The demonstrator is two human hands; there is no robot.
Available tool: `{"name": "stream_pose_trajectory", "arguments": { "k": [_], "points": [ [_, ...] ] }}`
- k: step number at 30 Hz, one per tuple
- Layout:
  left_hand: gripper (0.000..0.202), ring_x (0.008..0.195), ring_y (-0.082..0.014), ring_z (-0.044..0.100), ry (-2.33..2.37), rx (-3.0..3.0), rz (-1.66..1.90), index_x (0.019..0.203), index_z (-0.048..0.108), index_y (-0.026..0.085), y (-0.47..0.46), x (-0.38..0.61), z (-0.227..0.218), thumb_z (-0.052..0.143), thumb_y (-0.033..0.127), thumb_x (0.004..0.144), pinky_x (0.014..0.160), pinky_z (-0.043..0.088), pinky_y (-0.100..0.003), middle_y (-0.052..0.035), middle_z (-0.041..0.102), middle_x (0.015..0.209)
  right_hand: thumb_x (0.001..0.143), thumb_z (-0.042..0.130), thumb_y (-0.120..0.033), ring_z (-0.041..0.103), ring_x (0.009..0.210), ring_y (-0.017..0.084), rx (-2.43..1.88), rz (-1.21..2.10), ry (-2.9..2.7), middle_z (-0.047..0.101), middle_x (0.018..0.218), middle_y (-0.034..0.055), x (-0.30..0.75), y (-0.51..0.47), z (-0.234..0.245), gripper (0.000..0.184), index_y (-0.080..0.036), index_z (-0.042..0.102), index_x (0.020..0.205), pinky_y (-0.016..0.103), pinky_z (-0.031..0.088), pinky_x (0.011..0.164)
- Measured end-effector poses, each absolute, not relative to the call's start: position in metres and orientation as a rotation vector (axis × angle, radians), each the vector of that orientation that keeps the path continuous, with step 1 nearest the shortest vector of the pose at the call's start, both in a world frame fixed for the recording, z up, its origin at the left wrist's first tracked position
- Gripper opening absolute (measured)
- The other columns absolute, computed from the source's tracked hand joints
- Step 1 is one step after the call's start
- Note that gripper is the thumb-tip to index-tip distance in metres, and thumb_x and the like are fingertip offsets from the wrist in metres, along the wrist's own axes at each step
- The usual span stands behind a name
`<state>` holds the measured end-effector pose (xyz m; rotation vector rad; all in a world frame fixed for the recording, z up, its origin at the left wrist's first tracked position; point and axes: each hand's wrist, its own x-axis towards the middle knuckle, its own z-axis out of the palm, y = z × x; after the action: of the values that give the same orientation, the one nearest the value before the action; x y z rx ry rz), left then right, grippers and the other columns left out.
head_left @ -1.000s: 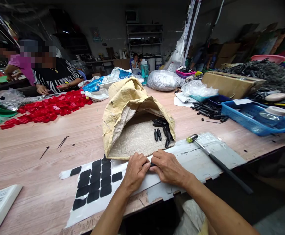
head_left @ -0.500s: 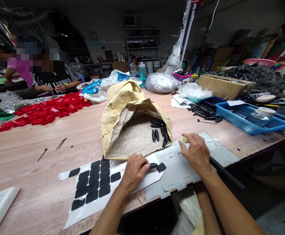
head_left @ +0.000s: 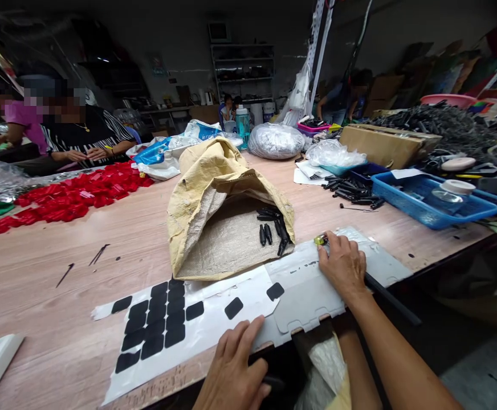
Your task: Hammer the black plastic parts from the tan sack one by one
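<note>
My left hand (head_left: 237, 367) is at the table's front edge, fingers stretched out and thumb apart. A dark piece (head_left: 275, 382) shows blurred beside its thumb, below the edge. My right hand (head_left: 343, 265) rests over a grey board (head_left: 308, 296), fingers closed round a small object with a yellow-green end (head_left: 320, 240); the rest of that object is hidden. Between the hands lies a white backing sheet (head_left: 214, 330) with black rounded-square stickers (head_left: 233, 308). Behind it an open yellow woven sack (head_left: 206, 228) holds several black cylindrical pieces (head_left: 268, 234).
Red parts (head_left: 77, 193) are heaped at left, before a person in a striped top (head_left: 90, 134). A blue tray (head_left: 436, 199) with a clear jar stands at right, near loose black pieces (head_left: 351, 191). Another sack (head_left: 328, 364) is below the table edge.
My left hand has moved off the sheet toward me and opened, with the black cylindrical piece leaving the sheet. My right fingers have closed on the yellow-green-ended object.
</note>
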<state>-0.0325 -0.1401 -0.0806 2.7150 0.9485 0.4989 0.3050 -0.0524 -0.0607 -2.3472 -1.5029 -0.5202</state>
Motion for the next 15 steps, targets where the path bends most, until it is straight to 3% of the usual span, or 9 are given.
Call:
{"name": "stream_pose_trajectory", "arguments": {
  "k": [4,8,15],
  "points": [
    [0.019,0.132,-0.0381,0.046,0.937,2.650,0.544,0.103,0.070,0.029,-0.135,-0.032,-0.065,0.070,0.041,0.089,0.104,0.046,-0.056,-0.0086,0.050,0.153,0.098,0.048,-0.035,0.053,0.098,0.029,-2.361,-0.538,-1.502,0.063,0.110,0.0150,0.304,-0.052,-0.061,0.038,-0.017,0.055,0.131,0.037,0.032,0.074],
    [0.020,0.108,-0.0285,0.060,1.103,2.355,0.685,0.114,0.066,0.028,-0.077,0.000,-0.015,0.057,0.035,0.098,0.092,0.052,-0.045,-0.0087,0.071,0.114,0.098,0.048,-0.034,0.053,0.099,0.029,-2.368,-0.525,-1.508,0.063,0.110,0.0150,0.301,-0.053,-0.060,0.037,-0.017,0.054,0.131,0.037,0.032,0.074],
    [0.030,0.098,-0.0234,0.063,1.422,2.305,0.645,0.117,0.068,0.023,0.063,0.070,-0.015,0.048,0.014,0.096,0.082,0.048,-0.035,-0.0071,0.068,0.105,0.098,0.050,-0.034,0.053,0.100,0.029,-2.356,-0.490,-1.493,0.064,0.109,0.0133,0.303,-0.054,-0.057,0.037,-0.018,0.055,0.131,0.037,0.031,0.073]
  ]
}}
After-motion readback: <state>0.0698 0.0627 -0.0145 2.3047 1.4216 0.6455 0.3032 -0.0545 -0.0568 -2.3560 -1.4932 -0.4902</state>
